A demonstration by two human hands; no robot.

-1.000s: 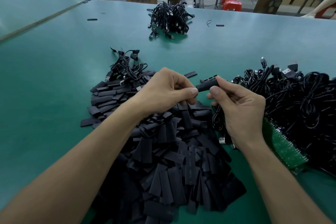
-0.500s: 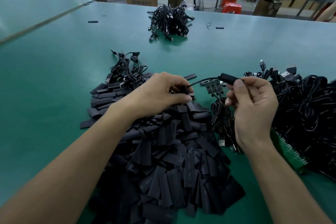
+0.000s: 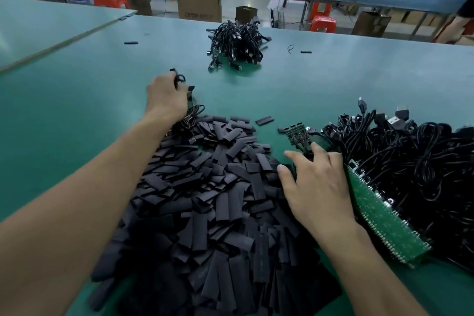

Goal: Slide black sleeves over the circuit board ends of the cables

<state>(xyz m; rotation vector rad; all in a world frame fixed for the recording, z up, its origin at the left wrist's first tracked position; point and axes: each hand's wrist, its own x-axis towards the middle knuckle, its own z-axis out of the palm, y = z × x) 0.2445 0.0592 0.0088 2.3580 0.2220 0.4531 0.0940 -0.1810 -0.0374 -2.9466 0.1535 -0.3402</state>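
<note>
A big heap of flat black sleeves (image 3: 218, 202) covers the near middle of the green table. My left hand (image 3: 166, 97) is stretched forward past the heap's far left edge and grips a black cable (image 3: 179, 79) that loops out at its fingertips. My right hand (image 3: 315, 182) hovers with fingers spread at the heap's right edge, its fingertips on the wires just below a few small circuit board ends (image 3: 297, 133) of cables. A large tangle of black cables (image 3: 415, 161) lies to the right of that hand.
A green circuit board panel (image 3: 382, 223) lies against the cable tangle at my right wrist. A separate bundle of cables (image 3: 236, 43) sits far back in the middle. Stray sleeves (image 3: 264, 120) lie on the green table (image 3: 77, 110). Boxes and stools stand beyond the table.
My hands have parted. The left hand carried the cable forward and left, away from the heap. The right hand let go and dropped, fingers spread, toward the circuit board ends.
</note>
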